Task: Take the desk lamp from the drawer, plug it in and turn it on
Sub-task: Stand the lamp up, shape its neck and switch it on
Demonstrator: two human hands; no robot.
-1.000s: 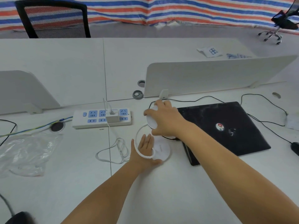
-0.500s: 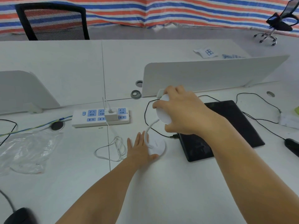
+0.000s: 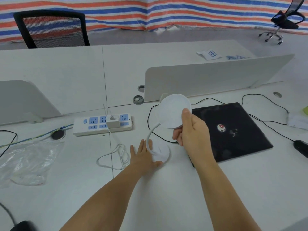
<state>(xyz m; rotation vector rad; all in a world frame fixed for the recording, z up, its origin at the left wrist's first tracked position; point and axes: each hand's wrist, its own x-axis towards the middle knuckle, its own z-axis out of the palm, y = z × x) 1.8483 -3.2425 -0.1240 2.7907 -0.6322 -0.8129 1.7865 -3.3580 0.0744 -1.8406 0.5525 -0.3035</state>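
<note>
Raised since the earlier frame, the round head of the desk lamp (image 3: 174,111) now faces the camera, lifted above the surface (image 3: 166,189) and tilted up on its curved white neck. The right hand (image 3: 191,130) grips the head at its lower right edge, thumb on the front face, fingers closed behind it. The left hand (image 3: 143,155) lies flat and spread, palm down, pressing on the left part of the lamp's round base (image 3: 160,153), which sits on the surface just left of the black laptop (image 3: 233,130). A white cord (image 3: 115,155) lies in loose loops left of the base and leads up to a white adapter (image 3: 111,123) seated in the power strip (image 3: 103,125). No light from the lamp head can be made out. Clear plastic wrap (image 3: 28,162) lies at the far left.
</note>
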